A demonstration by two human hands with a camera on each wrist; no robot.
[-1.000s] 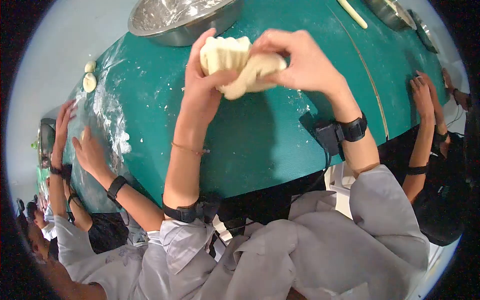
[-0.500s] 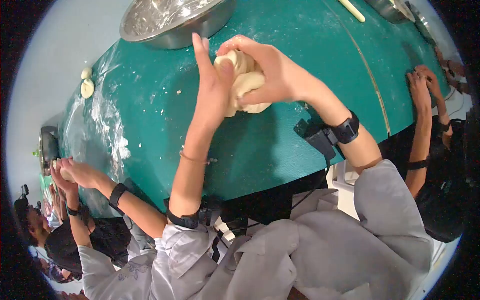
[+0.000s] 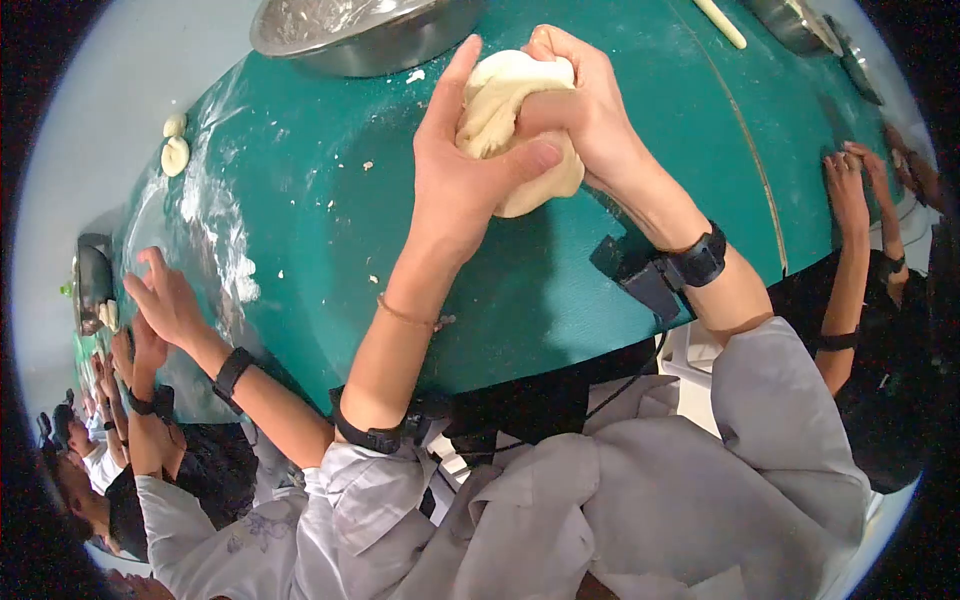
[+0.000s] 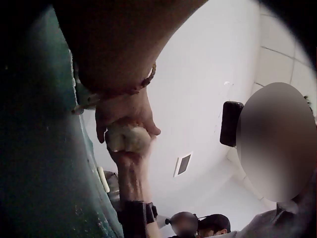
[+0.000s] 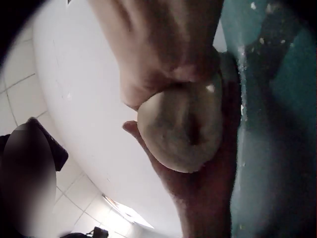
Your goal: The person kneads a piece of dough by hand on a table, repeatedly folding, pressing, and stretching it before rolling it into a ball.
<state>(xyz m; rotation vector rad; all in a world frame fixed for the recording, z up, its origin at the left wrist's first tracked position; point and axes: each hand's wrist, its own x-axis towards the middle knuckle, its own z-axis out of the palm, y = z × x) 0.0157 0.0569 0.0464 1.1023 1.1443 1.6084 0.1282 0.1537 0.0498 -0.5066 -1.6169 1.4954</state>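
Green tbl [image 3: 320,330], head view: dough [image 3: 486,112] held up over it, L hand [image 3: 455,175] cupped round w/ thumb across, R hand [image 3: 600,110] w/ fingers curled onto dough, prob. so one braces vs. the other's press. L-wrist view: dough btwn hands, off tbl; R-wrist: same, dimple showing.

Metal bowl [image 3: 400,48] on green table [image 3: 690,140]

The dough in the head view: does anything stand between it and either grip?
Nothing visible does: the left grip and right grip both touch the dough directly. The bowl stands beyond, not in between.
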